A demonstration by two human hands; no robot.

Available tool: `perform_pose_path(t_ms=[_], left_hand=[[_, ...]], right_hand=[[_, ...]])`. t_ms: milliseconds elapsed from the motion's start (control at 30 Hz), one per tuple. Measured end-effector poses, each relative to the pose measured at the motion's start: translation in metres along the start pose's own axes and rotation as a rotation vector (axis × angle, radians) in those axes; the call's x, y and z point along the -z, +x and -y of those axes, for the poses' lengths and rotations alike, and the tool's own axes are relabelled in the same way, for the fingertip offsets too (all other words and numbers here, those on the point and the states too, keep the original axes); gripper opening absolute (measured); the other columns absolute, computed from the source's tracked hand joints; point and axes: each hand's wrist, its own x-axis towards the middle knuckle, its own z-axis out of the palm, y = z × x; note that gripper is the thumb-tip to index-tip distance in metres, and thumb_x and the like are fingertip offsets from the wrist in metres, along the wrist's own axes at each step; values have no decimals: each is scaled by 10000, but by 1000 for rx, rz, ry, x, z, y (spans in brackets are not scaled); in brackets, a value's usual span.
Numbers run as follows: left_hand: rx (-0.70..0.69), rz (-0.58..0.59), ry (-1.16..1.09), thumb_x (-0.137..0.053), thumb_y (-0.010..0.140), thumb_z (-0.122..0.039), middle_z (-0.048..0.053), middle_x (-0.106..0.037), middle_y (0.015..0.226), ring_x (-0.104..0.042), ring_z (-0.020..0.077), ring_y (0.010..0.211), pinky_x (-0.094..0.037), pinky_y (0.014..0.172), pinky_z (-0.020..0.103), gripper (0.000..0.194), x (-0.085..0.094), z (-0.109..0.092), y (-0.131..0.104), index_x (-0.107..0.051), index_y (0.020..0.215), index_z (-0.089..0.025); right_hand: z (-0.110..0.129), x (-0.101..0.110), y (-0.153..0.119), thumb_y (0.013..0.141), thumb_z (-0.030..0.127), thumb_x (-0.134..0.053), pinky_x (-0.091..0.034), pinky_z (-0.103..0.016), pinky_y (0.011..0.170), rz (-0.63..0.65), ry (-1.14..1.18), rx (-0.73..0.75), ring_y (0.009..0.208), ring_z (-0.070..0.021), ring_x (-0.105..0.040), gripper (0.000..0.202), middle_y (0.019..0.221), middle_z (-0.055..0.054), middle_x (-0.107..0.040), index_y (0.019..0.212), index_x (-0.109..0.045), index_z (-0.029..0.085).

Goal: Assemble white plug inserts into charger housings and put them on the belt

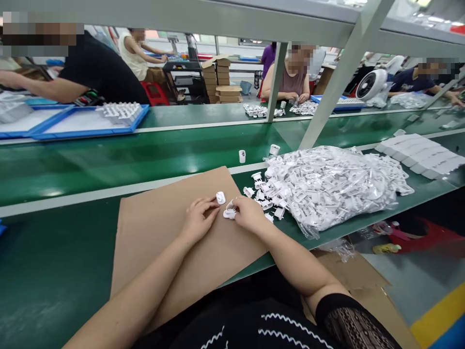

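Over a flat cardboard sheet (163, 218), my left hand (199, 215) pinches a small white plastic housing (220, 197) at its fingertips. Close by on the right, my right hand (249, 213) is closed on a white plastic plug piece (229, 212) with thin prongs. The two parts are apart, with a small gap between them. Loose white plug pieces (279, 212) lie just right of my right hand, spilling from a clear plastic bag (334, 186) heaped with the same kind of part.
Two white housings, one a small upright cup (242, 156), sit on the green conveyor belt (174, 150) ahead. Stacked white parts (423, 155) lie at the right. A slanted metal post (337, 82) crosses the view. Blue trays (87, 121) and several co-workers are across the line.
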Motion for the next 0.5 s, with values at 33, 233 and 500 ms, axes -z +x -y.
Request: perform_pose_path(t_ms=[33, 233, 500], left_hand=[[-7, 14, -20, -591, 950, -447, 39, -684, 1374, -560, 308, 1320, -375, 1187, 536, 271, 0, -1, -3, -775, 1044, -272], [-24, 89, -132, -703, 885, -456, 55, -701, 1310, -597, 320, 1245, -453, 1099, 518, 225, 10, -7, -17, -768, 996, -272], [157, -17, 19, -766, 788, -474, 121, -610, 1390, -615, 295, 1201, -515, 1024, 407, 599, 13, -12, 133, -636, 1309, -208]], right_hand=[[1, 1, 0, 803, 109, -649, -396, -284, 694, -26, 30, -6, 900, -200, -610, 186, 997, -44, -671, 946, -706, 214], [5, 2, -3, 841, 158, -613, -451, -302, 808, -276, 218, -54, 965, -195, -601, 108, 1010, -48, -650, 926, -665, 198], [2, -11, 13, 780, 309, -740, -539, -270, 726, -330, 1113, -124, 813, -155, -668, 211, 986, -41, -692, 952, -691, 196]])
